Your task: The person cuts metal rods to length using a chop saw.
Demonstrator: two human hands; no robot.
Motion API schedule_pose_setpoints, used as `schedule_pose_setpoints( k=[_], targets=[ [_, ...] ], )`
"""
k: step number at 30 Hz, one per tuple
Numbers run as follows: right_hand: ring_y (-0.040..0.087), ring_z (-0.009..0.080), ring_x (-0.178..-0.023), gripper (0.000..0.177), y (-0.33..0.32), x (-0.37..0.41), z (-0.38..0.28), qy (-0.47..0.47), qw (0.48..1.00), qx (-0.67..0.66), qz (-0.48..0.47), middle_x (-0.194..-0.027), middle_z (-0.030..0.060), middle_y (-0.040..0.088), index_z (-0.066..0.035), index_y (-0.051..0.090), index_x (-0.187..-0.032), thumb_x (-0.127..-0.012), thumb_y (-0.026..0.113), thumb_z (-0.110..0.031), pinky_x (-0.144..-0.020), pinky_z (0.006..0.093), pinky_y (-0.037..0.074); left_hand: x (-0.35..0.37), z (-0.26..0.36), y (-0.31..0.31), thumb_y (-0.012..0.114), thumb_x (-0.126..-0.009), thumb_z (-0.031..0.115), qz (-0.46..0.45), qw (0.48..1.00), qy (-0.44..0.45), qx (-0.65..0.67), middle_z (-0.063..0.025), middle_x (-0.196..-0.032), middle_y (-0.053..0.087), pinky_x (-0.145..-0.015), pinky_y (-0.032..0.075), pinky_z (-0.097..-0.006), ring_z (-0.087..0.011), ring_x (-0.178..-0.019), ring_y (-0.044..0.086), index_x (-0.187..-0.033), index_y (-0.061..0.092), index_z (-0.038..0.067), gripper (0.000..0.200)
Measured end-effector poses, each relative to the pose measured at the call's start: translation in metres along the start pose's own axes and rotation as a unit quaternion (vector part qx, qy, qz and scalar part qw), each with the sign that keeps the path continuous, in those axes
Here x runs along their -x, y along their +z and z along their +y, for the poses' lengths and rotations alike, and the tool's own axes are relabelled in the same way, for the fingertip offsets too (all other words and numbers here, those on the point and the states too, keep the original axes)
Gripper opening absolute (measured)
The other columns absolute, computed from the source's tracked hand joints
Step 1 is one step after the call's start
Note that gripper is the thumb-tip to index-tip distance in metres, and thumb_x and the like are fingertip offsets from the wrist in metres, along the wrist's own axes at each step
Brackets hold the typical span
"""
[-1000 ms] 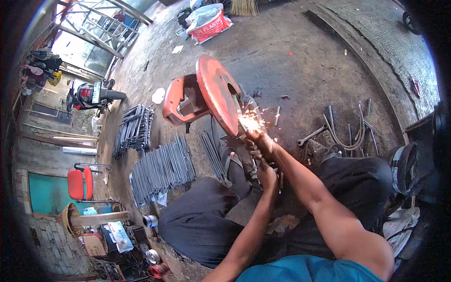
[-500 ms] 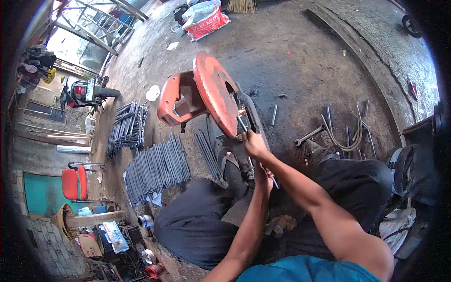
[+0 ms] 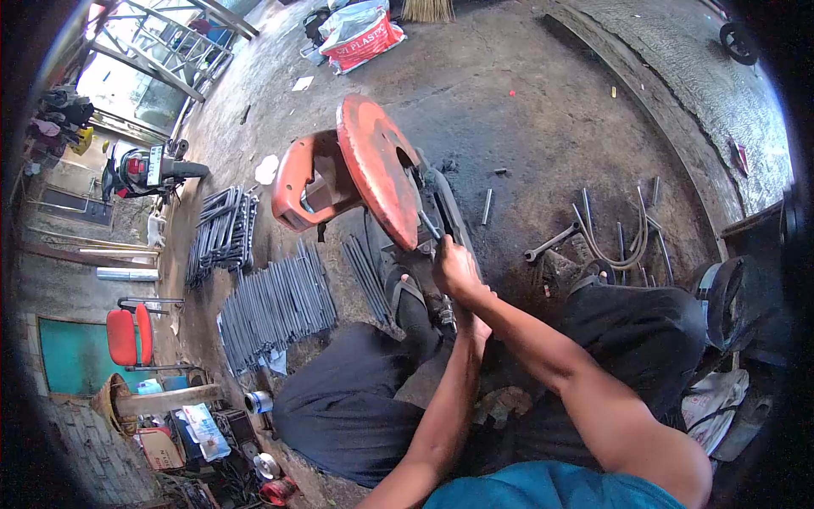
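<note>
My right hand (image 3: 455, 270) is closed around a thin grey metal rod (image 3: 431, 225), whose upper end points toward the edge of a round red disc (image 3: 373, 165). The disc stands tilted, with a dark cut-out near its right side. Joined to it or just behind it is an orange-red piece with an opening (image 3: 292, 187), like a plastic stool on its side. Beyond the disc's right edge runs a dark metal bar (image 3: 447, 204). My left hand (image 3: 476, 325) is just below the right wrist, its fingers mostly hidden.
Dark metal rods (image 3: 280, 305) lie in a row on the floor at left, beside stacked bent frames (image 3: 222, 229). Several tubes and a wrench (image 3: 551, 242) lie at right. A motorcycle (image 3: 148, 170), a red chair (image 3: 130, 337) and a red-white sack (image 3: 365, 42) stand farther off.
The orange glow near the rod's upper end no longer shows. My left hand has shifted slightly behind the right wrist, and the rod's lower end is out of sight. The view has shifted slightly.
</note>
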State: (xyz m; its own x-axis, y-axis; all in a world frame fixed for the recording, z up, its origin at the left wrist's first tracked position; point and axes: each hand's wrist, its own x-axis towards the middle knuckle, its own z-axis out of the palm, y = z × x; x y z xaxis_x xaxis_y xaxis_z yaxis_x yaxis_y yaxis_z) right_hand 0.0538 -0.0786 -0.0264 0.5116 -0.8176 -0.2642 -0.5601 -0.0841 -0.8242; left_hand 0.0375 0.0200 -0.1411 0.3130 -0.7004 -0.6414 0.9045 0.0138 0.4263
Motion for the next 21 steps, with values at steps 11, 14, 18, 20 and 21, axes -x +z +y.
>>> schedule_pose_setpoints(
  k=[11,14,18,20,21],
  targets=[
    [0.057,0.0471,-0.087,0.021,0.007,0.004,0.012,-0.009,0.998,-0.058,0.025,-0.087,0.0293,0.059,0.0,0.047,-0.097,-0.077,0.05,-0.005,-0.072,0.0531,0.045,-0.003,-0.021,-0.008,0.043,-0.092,0.041,0.019,0.993,0.112,-0.026,-0.0032,-0.111,0.053,-0.089,0.041,-0.0408,-0.0195,-0.097,0.052,-0.125,0.043,0.014,0.042],
    [0.058,0.0457,-0.084,0.016,0.008,0.006,0.009,-0.026,0.992,-0.121,0.03,-0.082,0.0305,0.057,0.001,0.05,-0.092,-0.077,0.052,-0.005,-0.069,0.0505,0.044,-0.005,-0.023,-0.022,0.038,-0.095,0.036,0.048,0.94,0.252,-0.224,-0.0074,-0.115,0.055,-0.091,0.041,-0.0371,-0.0208,-0.1,0.055,-0.13,0.041,0.01,0.043],
    [0.049,0.0274,-0.056,0.025,0.017,0.005,-0.003,-0.084,0.965,-0.243,0.05,-0.059,0.0118,0.049,0.0,0.048,-0.078,-0.091,0.051,-0.021,-0.054,0.0364,0.038,0.032,0.018,0.018,0.043,-0.094,0.025,0.206,0.597,0.149,-0.761,-0.0095,-0.122,0.05,-0.09,0.041,-0.0344,-0.0214,-0.11,0.05,-0.128,0.04,0.007,0.038],
    [0.035,0.005,-0.056,0.026,0.015,0.0,-0.01,-0.055,0.908,-0.414,-0.034,-0.063,-0.0061,0.039,-0.007,0.049,-0.076,-0.095,0.045,-0.023,-0.049,0.0255,0.03,0.036,0.027,0.02,0.046,-0.093,0.024,0.197,0.595,0.187,-0.756,-0.0109,-0.115,0.054,-0.086,0.043,-0.0356,-0.0228,-0.105,0.053,-0.121,0.046,0.006,0.033],
    [0.037,0.0058,-0.057,0.028,-0.014,0.018,-0.037,0.0,0.866,-0.496,-0.058,-0.064,-0.006,0.041,-0.009,0.05,-0.075,-0.096,0.044,-0.026,-0.051,0.0239,0.03,0.035,0.032,0.022,0.048,-0.092,0.024,0.185,0.593,0.226,-0.75,-0.0123,-0.108,0.058,-0.083,0.045,-0.0367,-0.0242,-0.1,0.056,-0.114,0.051,0.006,0.028]
  ],
)
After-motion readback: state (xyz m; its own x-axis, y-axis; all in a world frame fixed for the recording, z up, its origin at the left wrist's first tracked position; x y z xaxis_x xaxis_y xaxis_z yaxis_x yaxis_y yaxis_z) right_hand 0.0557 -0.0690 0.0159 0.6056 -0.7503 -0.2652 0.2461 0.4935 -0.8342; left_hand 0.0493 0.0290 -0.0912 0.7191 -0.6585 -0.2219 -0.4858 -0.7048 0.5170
